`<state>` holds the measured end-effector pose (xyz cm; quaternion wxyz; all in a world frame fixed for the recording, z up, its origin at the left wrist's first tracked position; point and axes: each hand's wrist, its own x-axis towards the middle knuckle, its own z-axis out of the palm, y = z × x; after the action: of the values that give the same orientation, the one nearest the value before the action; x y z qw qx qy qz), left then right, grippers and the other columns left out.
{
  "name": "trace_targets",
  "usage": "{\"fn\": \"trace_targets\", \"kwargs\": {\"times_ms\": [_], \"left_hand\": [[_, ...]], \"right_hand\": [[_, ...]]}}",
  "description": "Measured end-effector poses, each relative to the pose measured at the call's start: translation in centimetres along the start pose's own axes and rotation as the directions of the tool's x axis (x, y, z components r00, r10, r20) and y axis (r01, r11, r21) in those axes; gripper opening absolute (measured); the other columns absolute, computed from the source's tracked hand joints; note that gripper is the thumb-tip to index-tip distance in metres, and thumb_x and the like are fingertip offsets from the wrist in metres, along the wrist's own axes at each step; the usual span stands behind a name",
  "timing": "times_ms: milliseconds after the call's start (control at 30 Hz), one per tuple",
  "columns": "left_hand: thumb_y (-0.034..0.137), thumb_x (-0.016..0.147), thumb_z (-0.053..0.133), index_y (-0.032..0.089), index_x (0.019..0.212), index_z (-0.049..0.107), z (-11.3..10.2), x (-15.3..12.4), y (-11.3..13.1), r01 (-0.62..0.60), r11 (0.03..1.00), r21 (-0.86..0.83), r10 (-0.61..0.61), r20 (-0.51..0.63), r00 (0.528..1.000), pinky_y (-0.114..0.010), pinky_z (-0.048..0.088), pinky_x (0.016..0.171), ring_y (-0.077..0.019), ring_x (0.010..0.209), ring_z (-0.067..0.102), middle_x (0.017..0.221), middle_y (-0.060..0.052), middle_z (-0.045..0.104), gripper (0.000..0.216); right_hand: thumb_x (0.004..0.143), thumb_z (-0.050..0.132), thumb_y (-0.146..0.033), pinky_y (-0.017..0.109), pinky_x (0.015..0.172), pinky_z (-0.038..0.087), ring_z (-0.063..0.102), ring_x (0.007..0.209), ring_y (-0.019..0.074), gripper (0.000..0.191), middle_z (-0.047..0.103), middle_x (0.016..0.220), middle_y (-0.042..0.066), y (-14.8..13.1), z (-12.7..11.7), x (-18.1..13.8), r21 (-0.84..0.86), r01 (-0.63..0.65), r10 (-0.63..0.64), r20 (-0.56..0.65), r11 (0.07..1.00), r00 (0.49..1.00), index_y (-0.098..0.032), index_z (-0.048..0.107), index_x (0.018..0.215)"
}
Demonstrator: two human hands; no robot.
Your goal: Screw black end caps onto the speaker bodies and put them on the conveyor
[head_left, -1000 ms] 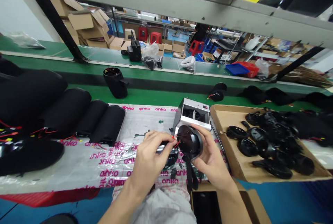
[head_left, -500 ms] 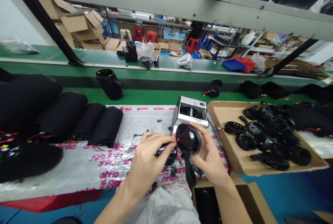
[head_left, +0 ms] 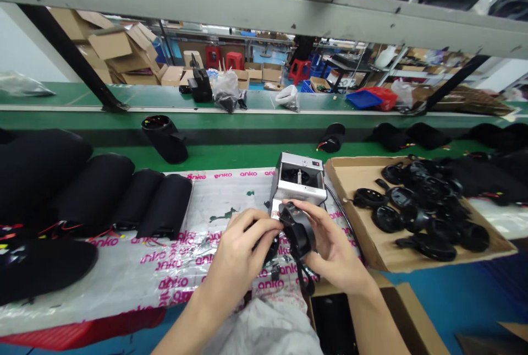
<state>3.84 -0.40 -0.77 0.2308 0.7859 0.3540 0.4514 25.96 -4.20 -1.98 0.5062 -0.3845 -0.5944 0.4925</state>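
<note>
A black round plastic cap with a strap (head_left: 300, 229) is in my right hand (head_left: 336, 250), whose fingers curl around its right side. Its open, hollow side is turned up and to the left. My left hand (head_left: 243, 245) pinches at the cap's left edge; what lies between these fingertips is hidden. Under the left fingers, another dark plastic part (head_left: 271, 249) shows in part on the wrapped bench. Just beyond both hands stands a silver machine with a dark opening (head_left: 300, 179).
To the right, a shallow cardboard tray (head_left: 350, 179) holds many black plastic parts. Black fabric-covered cylinders (head_left: 165, 206) lie at the left on the printed plastic wrap (head_left: 218, 190). An upright black cylinder (head_left: 165, 139) stands farther back. Below the bench is an open cardboard box (head_left: 412, 316).
The cap has been turned in my right hand, from its smooth dark face to its hollow side. Red wire seen at my left fingertips is now out of sight.
</note>
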Motion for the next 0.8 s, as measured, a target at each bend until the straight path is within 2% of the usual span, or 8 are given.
{"fn": "trace_targets", "kwargs": {"times_ms": [167, 267, 400, 500, 633, 700, 800], "left_hand": [[0.008, 0.102, 0.073, 0.021, 0.101, 0.070, 0.4, -0.1, -0.1, 0.041, 0.997, -0.071, -0.046, -0.070, 0.997, -0.029, 0.058, 0.087, -0.0190, 0.095, 0.075, 0.099, -0.002, 0.077, 0.014], [0.007, 0.103, 0.071, 0.021, 0.101, 0.071, 0.3, -0.2, -0.3, -0.025, 0.997, -0.072, 0.023, -0.025, 0.999, -0.032, 0.058, 0.092, -0.0202, 0.097, 0.075, 0.100, -0.003, 0.077, 0.014], [0.006, 0.102, 0.070, 0.023, 0.106, 0.071, -0.2, -0.3, -0.7, -0.042, 0.993, -0.111, 0.047, 0.043, 0.998, -0.033, 0.058, 0.100, -0.0209, 0.108, 0.075, 0.108, -0.004, 0.078, 0.017], [0.007, 0.099, 0.071, 0.024, 0.112, 0.069, -0.4, -0.5, -1.1, 0.052, 0.992, -0.119, -0.051, 0.010, 0.999, -0.032, 0.059, 0.100, -0.0215, 0.115, 0.074, 0.118, -0.006, 0.074, 0.022], [0.003, 0.088, 0.072, 0.026, 0.119, 0.065, 0.3, -1.1, -1.5, 0.216, 0.951, -0.220, -0.231, -0.044, 0.972, -0.034, 0.057, 0.104, -0.0227, 0.118, 0.071, 0.121, -0.005, 0.070, 0.039], [0.006, 0.090, 0.071, 0.027, 0.128, 0.063, 0.5, -1.7, -1.9, 0.275, 0.887, -0.372, -0.314, -0.048, 0.948, -0.035, 0.055, 0.110, -0.0231, 0.125, 0.070, 0.129, -0.006, 0.070, 0.044], [0.025, 0.105, 0.065, 0.025, 0.133, 0.063, 0.3, -2.6, -2.7, 0.334, 0.684, -0.649, -0.459, -0.027, 0.888, -0.040, 0.052, 0.119, -0.0261, 0.137, 0.068, 0.140, -0.010, 0.071, 0.028]], "right_hand": [[0.086, 0.062, 0.006, 0.030, 0.127, 0.052, 0.054, 0.157, 0.0186, 0.091, 0.054, 0.166, -0.002, -0.8, 0.0, 0.2, -0.137, 0.014, -0.013, 0.010, 0.990, 1.000, -0.049, 0.055, 0.158], [0.083, 0.061, 0.007, 0.029, 0.126, 0.052, 0.054, 0.157, 0.0188, 0.096, 0.054, 0.166, -0.004, -0.9, 0.2, 0.5, -0.205, -0.005, 0.012, 0.029, 0.979, 1.000, -0.051, 0.054, 0.159], [0.083, 0.060, 0.005, 0.031, 0.126, 0.053, 0.061, 0.151, 0.0193, 0.095, 0.056, 0.165, -0.003, -0.6, 0.0, 0.7, -0.155, -0.031, 0.042, 0.063, 0.987, 0.997, -0.050, 0.053, 0.160], [0.084, 0.065, -0.001, 0.031, 0.127, 0.051, 0.059, 0.153, 0.0198, 0.093, 0.053, 0.168, -0.003, -0.6, 0.1, 0.7, -0.160, -0.003, 0.015, 0.069, 0.987, 0.998, -0.049, 0.050, 0.162], [0.080, 0.080, -0.008, 0.037, 0.135, 0.042, 0.051, 0.159, 0.0237, 0.098, 0.053, 0.167, -0.001, -0.8, 1.3, 0.8, -0.420, 0.105, -0.085, 0.067, 0.901, 0.994, -0.046, 0.047, 0.164], [0.081, 0.087, -0.016, 0.037, 0.133, 0.045, 0.055, 0.154, 0.0247, 0.094, 0.058, 0.161, 0.003, -0.8, 2.3, 0.8, -0.528, 0.153, -0.146, 0.055, 0.836, 0.988, -0.042, 0.048, 0.163], [0.082, 0.093, -0.027, 0.036, 0.127, 0.051, 0.061, 0.147, 0.0257, 0.091, 0.062, 0.155, 0.006, -0.5, 3.5, 0.9, -0.600, 0.191, -0.217, 0.031, 0.776, 0.976, -0.037, 0.049, 0.160]]}}
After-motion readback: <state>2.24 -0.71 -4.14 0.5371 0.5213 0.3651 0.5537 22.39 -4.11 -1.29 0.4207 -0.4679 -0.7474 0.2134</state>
